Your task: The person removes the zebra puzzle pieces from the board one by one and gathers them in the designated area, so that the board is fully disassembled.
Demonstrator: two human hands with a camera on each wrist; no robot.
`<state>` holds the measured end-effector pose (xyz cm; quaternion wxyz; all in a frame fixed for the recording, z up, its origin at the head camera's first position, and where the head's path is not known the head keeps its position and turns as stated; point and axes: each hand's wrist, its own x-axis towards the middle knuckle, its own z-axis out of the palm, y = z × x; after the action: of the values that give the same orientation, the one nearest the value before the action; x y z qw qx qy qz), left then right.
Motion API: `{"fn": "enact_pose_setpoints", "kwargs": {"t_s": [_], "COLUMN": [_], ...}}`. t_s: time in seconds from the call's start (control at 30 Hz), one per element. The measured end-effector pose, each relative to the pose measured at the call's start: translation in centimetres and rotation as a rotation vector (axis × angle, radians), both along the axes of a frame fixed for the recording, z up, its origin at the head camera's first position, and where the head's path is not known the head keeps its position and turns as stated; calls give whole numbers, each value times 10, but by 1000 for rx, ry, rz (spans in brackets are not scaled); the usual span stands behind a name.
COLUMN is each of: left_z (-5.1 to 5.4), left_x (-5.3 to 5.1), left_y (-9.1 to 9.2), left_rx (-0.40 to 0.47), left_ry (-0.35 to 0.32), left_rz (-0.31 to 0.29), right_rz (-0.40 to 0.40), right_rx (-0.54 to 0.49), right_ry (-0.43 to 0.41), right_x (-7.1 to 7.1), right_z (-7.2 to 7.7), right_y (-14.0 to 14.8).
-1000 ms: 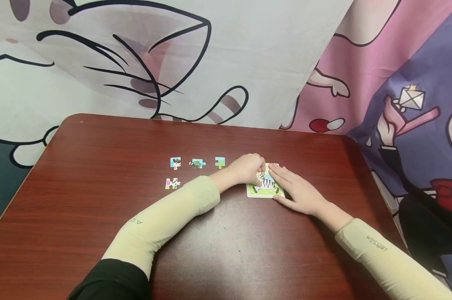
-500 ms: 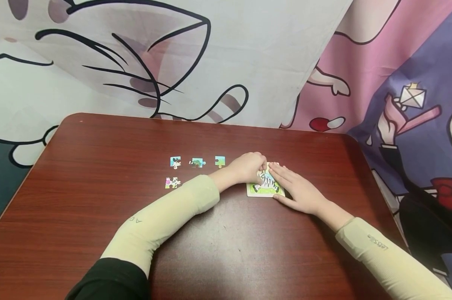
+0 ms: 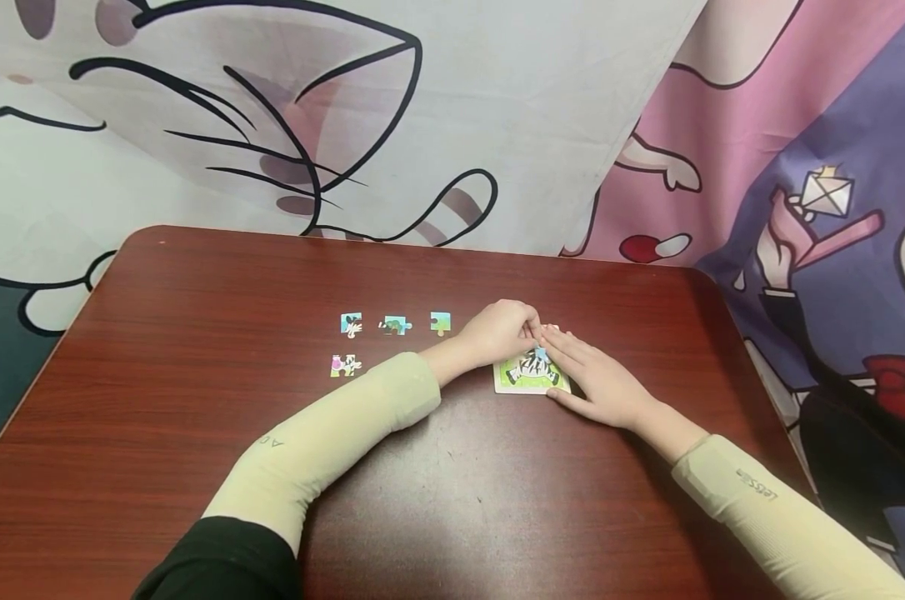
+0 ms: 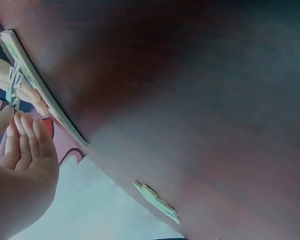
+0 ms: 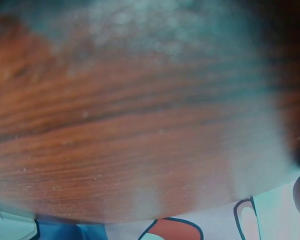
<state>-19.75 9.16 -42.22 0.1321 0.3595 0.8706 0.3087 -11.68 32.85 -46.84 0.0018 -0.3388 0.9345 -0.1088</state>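
Observation:
My left hand is over the upper left of a small zebra jigsaw puzzle. In the left wrist view its thumb and fingertips pinch a puzzle piece, which stands tilted above the puzzle board. From the head that piece is mostly hidden by the fingers. My right hand lies with straight fingers along the puzzle's right side, covering part of it. The right wrist view shows mostly tabletop, not the puzzle.
Left of the puzzle, loose jigsaw pieces lie on the brown table: a zebra-head piece, a blue-green piece, a green piece and a pink-and-white piece. Printed curtains hang behind the table.
The left hand has turned and shifted slightly up and right over the puzzle, and the pinched piece is now tilted up off the board. The right hand stays in place.

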Motion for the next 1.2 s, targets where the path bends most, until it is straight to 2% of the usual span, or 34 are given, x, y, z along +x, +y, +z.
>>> {"fn": "enact_pose_setpoints", "kwargs": {"t_s": [0.23, 0.6, 0.9, 1.2], "left_z": [3, 13, 24, 35], "left_x": [0, -2, -9, -13], "left_y": [-2, -12, -36, -71], "left_rx": [48, 147, 158, 160], "left_ry": [-37, -89, -125, -175], "left_rz": [9, -18, -28, -33], "right_rz": [-7, 8, 11, 14], "right_rx": [2, 5, -15, -8], "right_ry": [-5, 5, 23, 28], "right_x": [0, -1, 1, 1], "right_z": [0, 0, 1, -1], "right_y": [0, 0, -1, 0]}}
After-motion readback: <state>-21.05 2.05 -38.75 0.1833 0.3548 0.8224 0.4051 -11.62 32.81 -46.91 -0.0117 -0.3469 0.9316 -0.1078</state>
